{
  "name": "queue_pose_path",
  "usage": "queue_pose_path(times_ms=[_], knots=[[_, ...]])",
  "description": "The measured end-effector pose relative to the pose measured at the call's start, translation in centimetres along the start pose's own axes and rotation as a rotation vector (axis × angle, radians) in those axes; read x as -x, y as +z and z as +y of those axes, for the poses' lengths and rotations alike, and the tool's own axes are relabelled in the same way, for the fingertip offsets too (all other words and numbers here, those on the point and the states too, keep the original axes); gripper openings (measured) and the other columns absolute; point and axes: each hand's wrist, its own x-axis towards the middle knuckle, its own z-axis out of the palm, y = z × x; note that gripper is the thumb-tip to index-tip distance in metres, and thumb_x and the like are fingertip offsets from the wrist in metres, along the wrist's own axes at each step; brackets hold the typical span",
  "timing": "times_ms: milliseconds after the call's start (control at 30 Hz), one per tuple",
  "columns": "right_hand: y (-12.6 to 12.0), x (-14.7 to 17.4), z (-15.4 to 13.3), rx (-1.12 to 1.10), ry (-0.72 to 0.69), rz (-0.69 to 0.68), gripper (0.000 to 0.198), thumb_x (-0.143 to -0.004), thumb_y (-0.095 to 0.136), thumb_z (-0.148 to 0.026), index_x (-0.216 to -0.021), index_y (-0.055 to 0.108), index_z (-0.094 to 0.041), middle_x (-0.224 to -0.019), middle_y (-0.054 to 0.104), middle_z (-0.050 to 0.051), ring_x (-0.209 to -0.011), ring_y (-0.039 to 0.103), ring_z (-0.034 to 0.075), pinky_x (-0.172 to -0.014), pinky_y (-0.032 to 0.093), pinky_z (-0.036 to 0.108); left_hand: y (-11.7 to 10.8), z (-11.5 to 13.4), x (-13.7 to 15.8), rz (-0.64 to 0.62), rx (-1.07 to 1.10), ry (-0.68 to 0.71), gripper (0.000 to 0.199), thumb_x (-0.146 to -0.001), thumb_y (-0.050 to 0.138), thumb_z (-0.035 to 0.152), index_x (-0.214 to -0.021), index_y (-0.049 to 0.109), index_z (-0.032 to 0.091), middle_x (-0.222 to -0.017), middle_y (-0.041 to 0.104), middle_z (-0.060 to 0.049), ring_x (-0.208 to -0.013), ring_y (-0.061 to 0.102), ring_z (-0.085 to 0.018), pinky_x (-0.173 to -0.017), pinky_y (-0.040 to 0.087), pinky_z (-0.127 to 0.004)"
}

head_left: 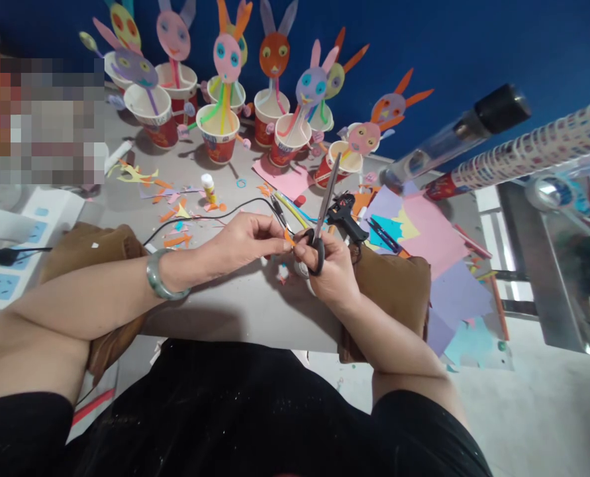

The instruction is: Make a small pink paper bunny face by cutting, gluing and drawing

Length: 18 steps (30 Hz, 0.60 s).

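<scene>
Above table (pixel 265 315), left hand (pixel 242 245) pinches orange scrap (pixel 289 238), seemingly paper; right hand (pixel 335 273) grips scissors (pixel 327 202).

There's printing across the red paper cups (pixel 220 148) here, but it's coming up small and blurred, and not a single word reads clearly!

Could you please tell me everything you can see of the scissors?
The scissors have long, slim grey blades that look like metal and black looped handles that look like plastic. The blades appear closed or nearly so, with their tips pointing forward and slightly right. The right hand holds them at the handles, hiding part of the loops. In this view they lie just left of the black glue gun.
</scene>
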Motion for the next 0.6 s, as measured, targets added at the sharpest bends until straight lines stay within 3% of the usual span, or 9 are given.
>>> queue_pose_path(times_ms=[200, 433, 600], knots=[[0.0, 0.0, -0.4, 0.023, -0.011, -0.032, 0.044, -0.067, 0.092, -0.052, -0.066, 0.060, -0.022, -0.076, 0.062, -0.001, -0.063, 0.049, 0.012, -0.057, 0.042, 0.029, 0.1, 0.3, 0.1, 0.032, -0.033, -0.012, 0.011, -0.077, 0.073, 0.020, -0.069, 0.067, 0.016, -0.060, 0.059, 0.005, -0.056, 0.049, -0.006, -0.056, 0.041, -0.020], [-3.9, -1.8, -2.8, 0.375, -0.147, -0.237, 0.051, -0.068, 0.087, -0.064, -0.075, 0.058, -0.023, -0.080, 0.062, 0.001, -0.074, 0.054, 0.017, -0.069, 0.043, 0.033, -0.7, 0.3, -0.1, 0.091, -0.054, 0.058, 0.013, -0.076, 0.076, 0.026, -0.074, 0.069, 0.015, -0.068, 0.065, 0.001, -0.063, 0.054, -0.009, -0.058, 0.040, -0.023], [-6.1, -2.2, -4.1, 0.665, -0.293, -0.368, 0.052, -0.068, 0.089, -0.057, -0.076, 0.049, -0.024, -0.081, 0.060, 0.001, -0.074, 0.053, 0.018, -0.069, 0.041, 0.033, -1.2, -0.1, -0.2, 0.090, -0.095, 0.138, 0.014, -0.076, 0.077, 0.027, -0.078, 0.070, 0.014, -0.071, 0.066, 0.001, -0.063, 0.054, -0.009, -0.058, 0.042, -0.023]])
